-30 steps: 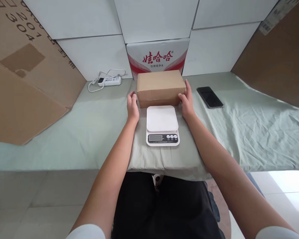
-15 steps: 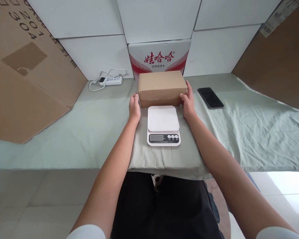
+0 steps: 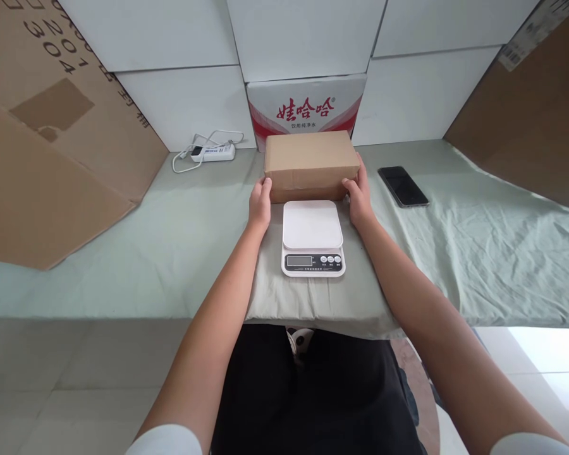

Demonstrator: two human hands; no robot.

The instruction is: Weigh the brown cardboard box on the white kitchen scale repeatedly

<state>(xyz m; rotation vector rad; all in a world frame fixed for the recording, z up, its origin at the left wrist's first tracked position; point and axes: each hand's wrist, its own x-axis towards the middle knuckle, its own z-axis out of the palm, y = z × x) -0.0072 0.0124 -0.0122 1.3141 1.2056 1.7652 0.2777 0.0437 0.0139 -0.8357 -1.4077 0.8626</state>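
Note:
A closed brown cardboard box [image 3: 310, 151] is held between both my hands, just behind the scale. My left hand [image 3: 260, 203] grips its left front corner, thumb on the near face. At the right end, my right hand [image 3: 359, 193] clasps the box, its thumb on the front and its other fingers along the side, partly hidden. Directly in front of the box lies a white kitchen scale [image 3: 313, 227] with a flat square platform. Its dark panel has a small display, which looks blank, and three round buttons facing me.
Behind the box stands a white-and-red printed carton [image 3: 303, 95]. A black smartphone [image 3: 403, 186] lies to the right. To the left rests a white power strip [image 3: 213, 153] with its cable. Large cardboard panels [image 3: 76, 189] flank the green cloth-covered table [image 3: 123, 265].
My left thumb has come onto the near face of the box, and the left hand sits closer against it. The box has shifted very slightly. The scale stays in place.

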